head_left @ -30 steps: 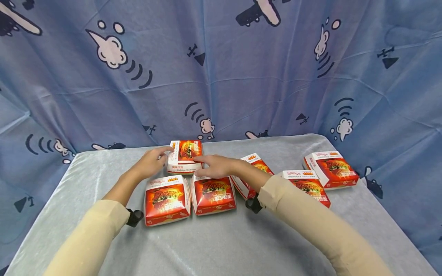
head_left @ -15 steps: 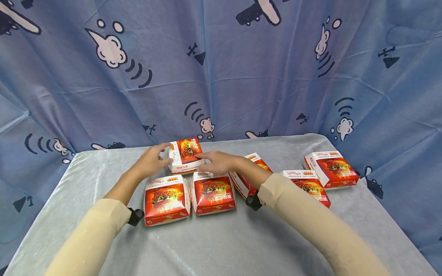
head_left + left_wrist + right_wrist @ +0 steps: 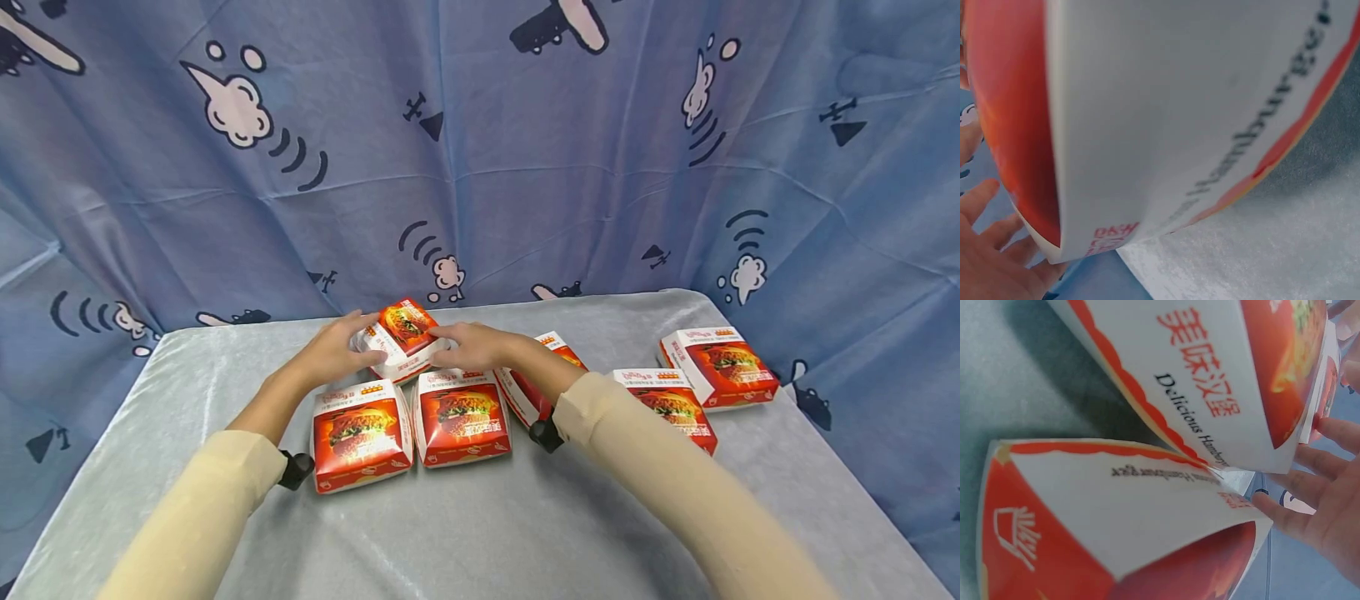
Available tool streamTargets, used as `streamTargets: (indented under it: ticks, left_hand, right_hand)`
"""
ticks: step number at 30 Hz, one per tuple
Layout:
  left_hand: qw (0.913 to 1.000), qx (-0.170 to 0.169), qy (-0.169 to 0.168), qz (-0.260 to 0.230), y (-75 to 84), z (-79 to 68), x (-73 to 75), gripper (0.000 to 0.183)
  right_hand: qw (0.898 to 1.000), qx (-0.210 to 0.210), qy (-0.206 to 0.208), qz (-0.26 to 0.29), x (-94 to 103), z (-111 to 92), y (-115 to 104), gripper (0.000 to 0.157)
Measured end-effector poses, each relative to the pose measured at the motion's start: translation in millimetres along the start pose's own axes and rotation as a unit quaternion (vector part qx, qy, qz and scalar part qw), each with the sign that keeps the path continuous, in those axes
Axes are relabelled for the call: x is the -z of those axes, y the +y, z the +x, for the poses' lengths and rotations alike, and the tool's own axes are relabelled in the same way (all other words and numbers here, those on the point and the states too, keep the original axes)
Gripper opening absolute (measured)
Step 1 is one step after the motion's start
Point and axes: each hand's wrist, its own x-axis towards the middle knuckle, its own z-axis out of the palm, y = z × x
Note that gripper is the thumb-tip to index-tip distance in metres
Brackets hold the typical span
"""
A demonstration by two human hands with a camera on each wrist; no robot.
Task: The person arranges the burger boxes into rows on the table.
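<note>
A red and white hamburger box (image 3: pixel 407 329) lies turned at an angle at the back of the table. My left hand (image 3: pixel 337 346) is at its left side, with thumb and forefinger spread along the edge. At the right side, my right hand (image 3: pixel 476 346) touches the box with fingers extended. The right wrist view shows the printed front of this hamburger box (image 3: pixel 1210 381) and fairly straight fingers (image 3: pixel 1329 465) beside it. Its white wall fills much of the left wrist view, near spread fingers (image 3: pixel 1007 234). Undersides of both hands are hidden from the head view.
Two similar boxes stand just in front, a left one (image 3: pixel 362 437) and a right one (image 3: pixel 462 421). A tilted box (image 3: pixel 525 396) is partly under my right forearm. Further right lie a box (image 3: pixel 671 408) and another (image 3: pixel 723 367). A blue patterned curtain (image 3: pixel 480 167) hangs behind the grey-covered table (image 3: pixel 420 542).
The back box has turned anticlockwise between my hands, its front right corner swinging away. My left thumb has moved right along its front left corner. The other boxes stay put.
</note>
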Motion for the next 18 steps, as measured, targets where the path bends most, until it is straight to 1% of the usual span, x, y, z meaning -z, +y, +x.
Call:
streamTargets:
  ticks: [11,14,18]
  left_hand:
    - [0.9993,-0.035,0.015,-0.005,-0.1,0.3,-2.6,0.069]
    - [0.9992,-0.035,0.018,-0.001,0.6,0.3,-2.7,0.069]
    - [0.9995,-0.026,0.017,0.002,0.9,1.6,-3.5,0.068]
  right_hand:
    - [1.000,-0.005,0.005,-0.008,-1.8,7.9,1.0,0.066]
    - [1.000,-0.007,0.007,-0.008,-1.7,8.9,0.5,0.067]
    - [1.000,-0.010,0.008,-0.002,-2.0,9.0,-0.1,0.067]
